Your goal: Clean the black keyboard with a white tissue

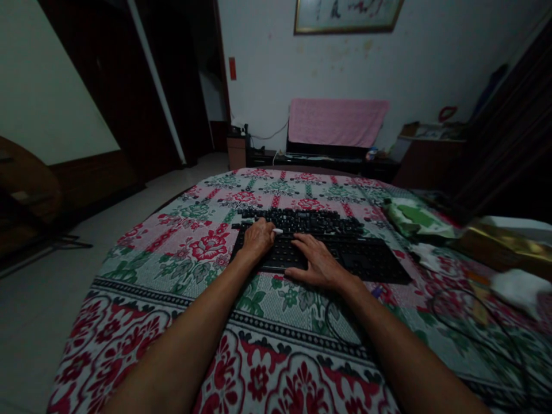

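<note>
Loose keycaps (pixel 310 220) heaped behind keyboard (pixel 375 261); left hand (pixel 259 236) pinching white stick (pixel 278 231), right hand (pixel 318 263) spread.

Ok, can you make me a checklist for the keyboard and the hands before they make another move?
1. Keyboard lying on the tablecloth: ok.
2. Loose black keys gathered together: ok, they lie in a long heap at the keyboard's far side.
3. Small white thing in the left hand: ok, it pokes out at the fingers.
4. Right hand at the keyboard: ok, its fingers are spread at the middle part.
5. Every key there: cannot tell, they overlap too much to count.
6. Bright light for small parts: not ok, the room looks dim.
</note>
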Tool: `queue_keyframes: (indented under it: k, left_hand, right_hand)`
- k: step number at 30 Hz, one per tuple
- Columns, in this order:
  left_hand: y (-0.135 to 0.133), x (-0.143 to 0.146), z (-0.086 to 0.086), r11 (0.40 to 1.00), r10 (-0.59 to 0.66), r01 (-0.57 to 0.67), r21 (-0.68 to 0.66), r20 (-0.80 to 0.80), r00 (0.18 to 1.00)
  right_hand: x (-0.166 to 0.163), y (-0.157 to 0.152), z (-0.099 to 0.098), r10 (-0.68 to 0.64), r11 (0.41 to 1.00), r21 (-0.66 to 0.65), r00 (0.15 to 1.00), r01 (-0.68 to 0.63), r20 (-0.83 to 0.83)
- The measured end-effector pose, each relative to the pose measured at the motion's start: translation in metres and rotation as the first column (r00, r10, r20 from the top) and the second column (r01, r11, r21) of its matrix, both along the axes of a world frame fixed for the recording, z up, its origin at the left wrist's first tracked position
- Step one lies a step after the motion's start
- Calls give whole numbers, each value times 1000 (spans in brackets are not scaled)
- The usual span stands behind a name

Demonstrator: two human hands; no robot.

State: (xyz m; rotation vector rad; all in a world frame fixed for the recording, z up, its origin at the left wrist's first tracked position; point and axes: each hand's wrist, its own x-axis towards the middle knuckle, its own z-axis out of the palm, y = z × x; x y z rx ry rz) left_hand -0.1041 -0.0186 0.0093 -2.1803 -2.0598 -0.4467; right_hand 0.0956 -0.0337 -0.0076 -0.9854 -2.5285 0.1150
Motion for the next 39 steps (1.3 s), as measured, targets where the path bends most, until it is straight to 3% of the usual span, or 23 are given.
queue_keyframes:
  k: [7,13,19,26,35,39]
  left_hand:
    - [2,1,-4,995,100,-100,2,58,993]
    - [3,-7,-4,999,-25,26,-19,58,998]
    - [4,2,-4,995,102,-102,-6,45,994]
    - [5,-7,-1,994,110,-110,-2,72,991]
    - [4,7,-7,998,-60,57,29,93,994]
    - [2,13,-8,998,-58,57,10,79,995]
  right_hand:
    - [0,-1,1,7,1000,-18,1000,-7,-4]
    - [-1,-1,1,-1,1000,-22,1000,1,-1]
    - [0,-2,5,5,999,-41,1000,-4,20]
    - [3,-3,7,-59,998,-26,996,61,62]
    - [3,1,0,-65,997,30,998,64,21]
    - [3,3,-4,-73,996,54,997,73,-1]
